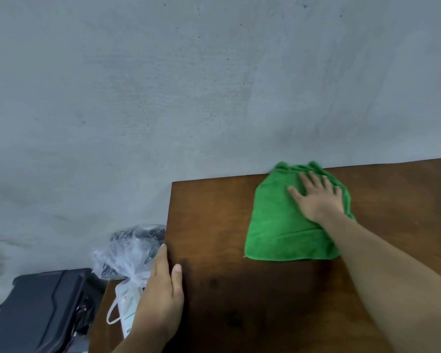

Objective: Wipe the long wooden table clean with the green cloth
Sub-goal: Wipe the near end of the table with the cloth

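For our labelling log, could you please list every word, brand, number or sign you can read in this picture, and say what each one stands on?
No text here can be read.
white packet by the clear plastic bag: green and red print, too blurred to read.
green cloth, black case, wooden table: no lettering shows.

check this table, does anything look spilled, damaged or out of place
Nothing is spilled or broken. The table has dark blotches near the left hand, maybe stains or grain. The cloth is bunched at its far edge against the wall, beyond the right hand.
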